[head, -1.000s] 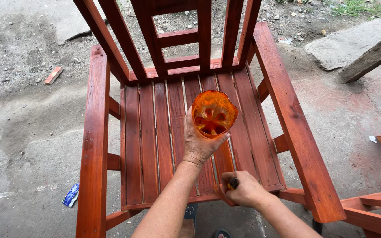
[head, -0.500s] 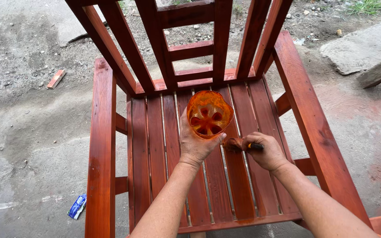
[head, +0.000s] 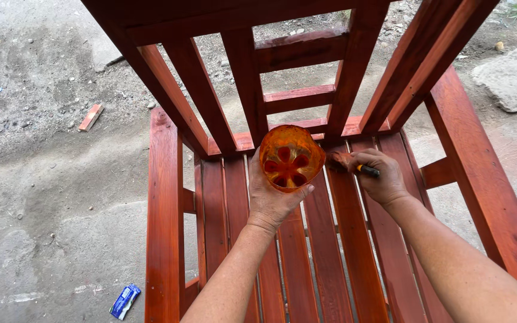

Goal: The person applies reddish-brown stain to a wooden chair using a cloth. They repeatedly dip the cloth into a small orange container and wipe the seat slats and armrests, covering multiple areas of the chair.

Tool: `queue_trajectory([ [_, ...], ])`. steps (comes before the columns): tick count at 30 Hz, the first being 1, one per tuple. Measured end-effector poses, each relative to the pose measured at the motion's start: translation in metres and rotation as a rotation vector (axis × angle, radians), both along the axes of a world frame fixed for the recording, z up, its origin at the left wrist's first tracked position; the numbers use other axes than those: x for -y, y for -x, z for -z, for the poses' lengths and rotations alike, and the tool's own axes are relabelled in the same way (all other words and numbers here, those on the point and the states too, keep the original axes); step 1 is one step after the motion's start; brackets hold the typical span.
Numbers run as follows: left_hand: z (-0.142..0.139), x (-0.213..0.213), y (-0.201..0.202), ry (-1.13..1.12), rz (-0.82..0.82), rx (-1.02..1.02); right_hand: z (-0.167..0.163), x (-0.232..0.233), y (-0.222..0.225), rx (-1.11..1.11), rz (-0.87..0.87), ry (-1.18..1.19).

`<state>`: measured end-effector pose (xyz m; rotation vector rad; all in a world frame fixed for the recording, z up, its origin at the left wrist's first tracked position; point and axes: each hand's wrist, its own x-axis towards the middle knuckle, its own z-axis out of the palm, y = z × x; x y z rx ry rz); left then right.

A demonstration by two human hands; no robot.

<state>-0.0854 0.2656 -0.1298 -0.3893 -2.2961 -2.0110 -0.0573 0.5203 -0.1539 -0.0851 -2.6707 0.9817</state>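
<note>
A red-brown stained wooden chair [head: 166, 197] with a slatted seat and slatted back fills the view from above. My left hand [head: 270, 200] holds a cut-off plastic bottle bottom [head: 290, 157], orange with stain, over the seat slats. My right hand [head: 375, 176] grips a small brush with a yellow and black handle [head: 367, 170]. Its tip rests at the back of the seat, where the slats meet the backrest, just right of the cup.
The chair stands on rough grey concrete [head: 43, 203]. A blue wrapper [head: 125, 301] lies on the ground at lower left, a small reddish wood scrap [head: 90, 117] at upper left. A flat stone slab [head: 513, 84] sits at upper right.
My right hand moved with the brush from the seat's front edge to its back. The cup moved with my left hand toward the backrest, and my view came closer to the chair.
</note>
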Motion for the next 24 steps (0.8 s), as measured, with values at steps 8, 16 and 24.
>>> queue_trajectory([
  [8, 0.009, 0.002, 0.016, 0.11, 0.006, 0.006, 0.001, -0.009, 0.028, 0.103, 0.017, 0.04],
  [16, 0.005, -0.014, 0.004, 0.146, 0.039, 0.084, 0.003, -0.025, -0.013, 0.507, 0.077, 0.231],
  [24, -0.01, -0.041, -0.043, 0.068, 0.056, -0.01, -0.003, -0.017, -0.107, 0.732, 0.073, 0.147],
])
